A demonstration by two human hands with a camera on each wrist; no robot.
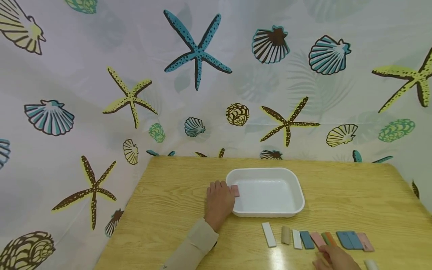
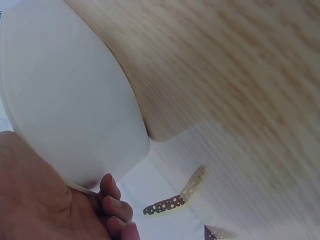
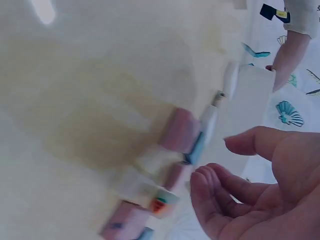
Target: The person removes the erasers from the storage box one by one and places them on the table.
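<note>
My left hand [image 1: 219, 202] grips the left rim of a white plastic basin [image 1: 298, 191], fingers curled outside the wall in the left wrist view. Just inside that rim, beside the hand, a small pink piece [image 1: 236, 190] shows. My right hand [image 1: 335, 258] hovers by the near side of a row of small flat pieces, closest to a pink one [image 1: 318, 239]. In the right wrist view its thumb stands apart from the bent fingers [image 3: 200, 187], with nothing between them.
Along the row lie white strips [image 1: 269, 234], a tan roll [image 1: 286, 235], blue pieces [image 1: 350, 240], an orange-and-green piece [image 1: 329, 239] and another pink piece [image 1: 366, 242]. A whitish roll [image 1: 371, 264] lies at the near right. Shell-and-starfish fabric [image 1: 209, 112] hangs behind the wooden table [image 1: 175, 180].
</note>
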